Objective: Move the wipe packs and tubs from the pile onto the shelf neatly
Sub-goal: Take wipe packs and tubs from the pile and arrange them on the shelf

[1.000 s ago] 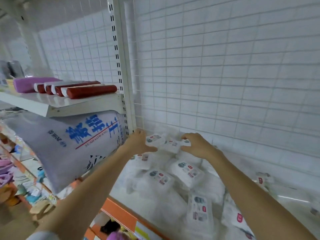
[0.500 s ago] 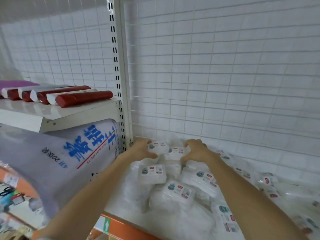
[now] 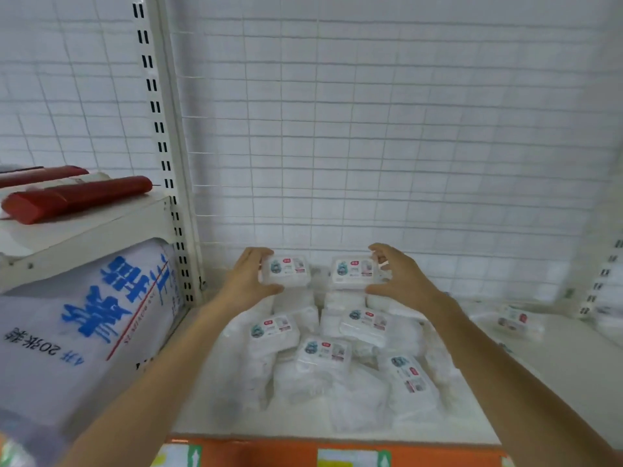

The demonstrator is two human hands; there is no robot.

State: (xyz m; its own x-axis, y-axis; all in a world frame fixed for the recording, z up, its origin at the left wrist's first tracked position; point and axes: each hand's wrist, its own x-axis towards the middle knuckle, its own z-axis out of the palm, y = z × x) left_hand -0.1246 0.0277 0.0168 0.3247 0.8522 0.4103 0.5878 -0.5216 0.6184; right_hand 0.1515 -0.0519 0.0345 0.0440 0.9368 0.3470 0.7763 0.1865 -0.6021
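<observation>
White wire grid fills the back of the shelf [image 3: 556, 372], and I'm right up against it now. A second ago both my hands were bunched together over the top of the pile [image 3: 323, 362], fingers working the same cluster of packs; now they've parted, each with its own tub. My left hand [image 3: 244, 281] has its grip curled round the left tub [image 3: 286, 269], thumb under the front edge, fingers over the back. My right hand [image 3: 397, 276] pinches the right tub [image 3: 354, 272] the same way. Both sit label-up, side by side, near the grid at the back, above the heap. I judge this the start of a neat back row, set down square and level. Plenty more lies loose below, and a stray pack [image 3: 512, 320] waits off right. Beside me, the big blue-lettered bag [image 3: 84, 332] and red tubes [image 3: 77, 197] stay put
</observation>
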